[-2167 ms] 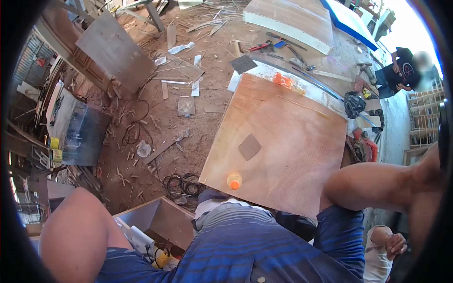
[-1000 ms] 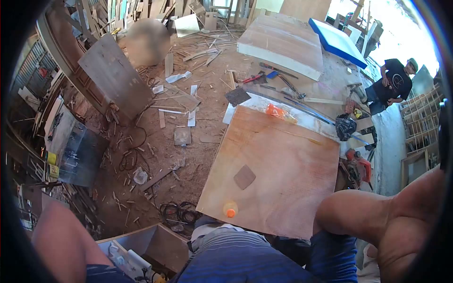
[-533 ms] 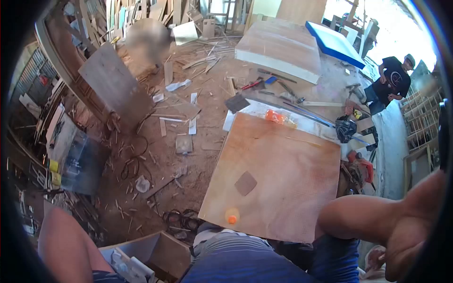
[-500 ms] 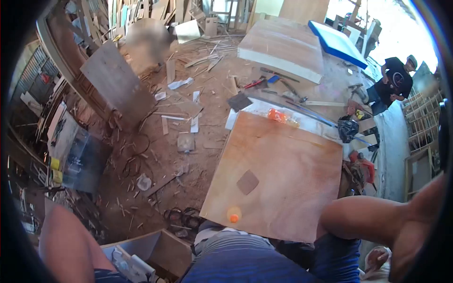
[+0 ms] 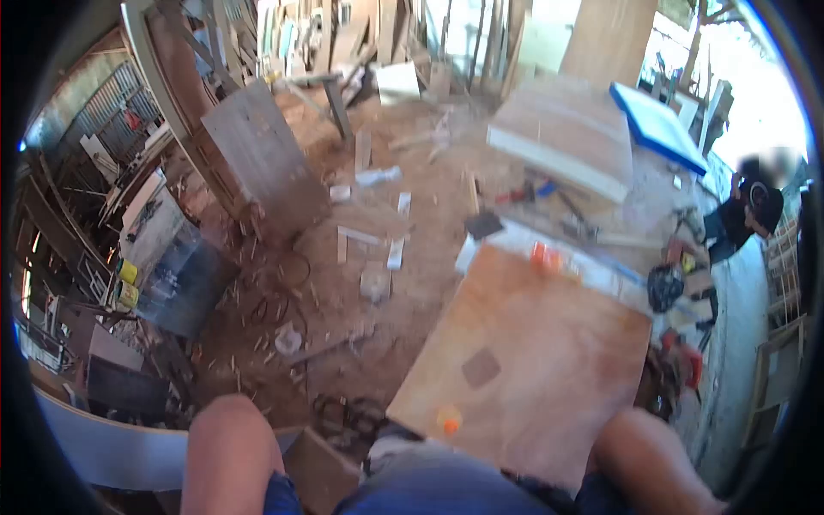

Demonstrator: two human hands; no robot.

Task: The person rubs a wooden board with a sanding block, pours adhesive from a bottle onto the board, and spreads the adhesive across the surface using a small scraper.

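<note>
My arms bend beside a wooden panel in a littered workshop; my hands are outside the frame, so I cannot tell whether they hold anything. A bottle with an orange cap stands at the panel's near edge, contents blurred, near a brown square. At the far edge lies an orange bottle, lettering unreadable. Two yellow tins sit far left, markings illegible.
</note>
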